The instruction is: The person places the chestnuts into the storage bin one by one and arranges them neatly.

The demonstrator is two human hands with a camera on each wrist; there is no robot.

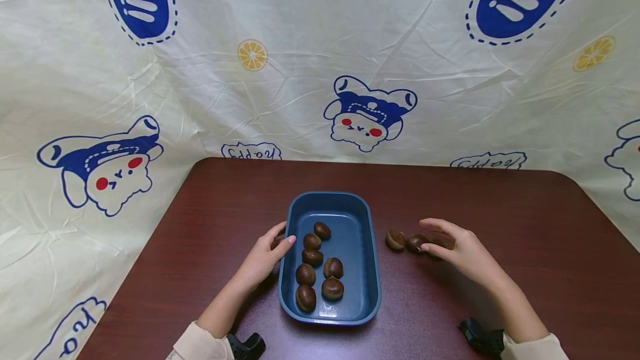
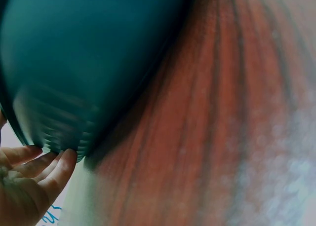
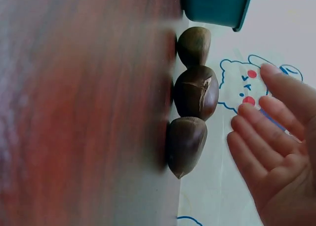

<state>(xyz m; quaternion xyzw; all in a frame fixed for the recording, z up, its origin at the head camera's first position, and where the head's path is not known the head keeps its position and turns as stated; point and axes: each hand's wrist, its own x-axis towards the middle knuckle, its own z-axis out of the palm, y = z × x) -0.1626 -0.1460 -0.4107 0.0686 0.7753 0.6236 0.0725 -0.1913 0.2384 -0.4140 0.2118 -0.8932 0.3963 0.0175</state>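
A blue rectangular tray (image 1: 357,238) sits on the table with several brown chestnuts (image 1: 332,289) in it, most of them along its left half. My left hand (image 1: 265,254) holds the tray's left side, the thumb over the rim and the fingers against the outer wall. In the left wrist view, fingertips of the left hand (image 2: 34,179) touch the tray wall (image 2: 98,53). My right hand (image 1: 467,251) hovers with parted fingers above a row of three chestnuts (image 3: 196,93) right of the tray, and grips none of them. It partly hides the rightmost one in the head view.
The dark reddish-brown table (image 1: 240,193) has rounded far corners. Behind and beside it hangs a pale sheet (image 1: 300,104) printed with cartoon figures. A black wrist device (image 1: 247,346) shows by the left sleeve, and another black device (image 1: 480,338) by the right.
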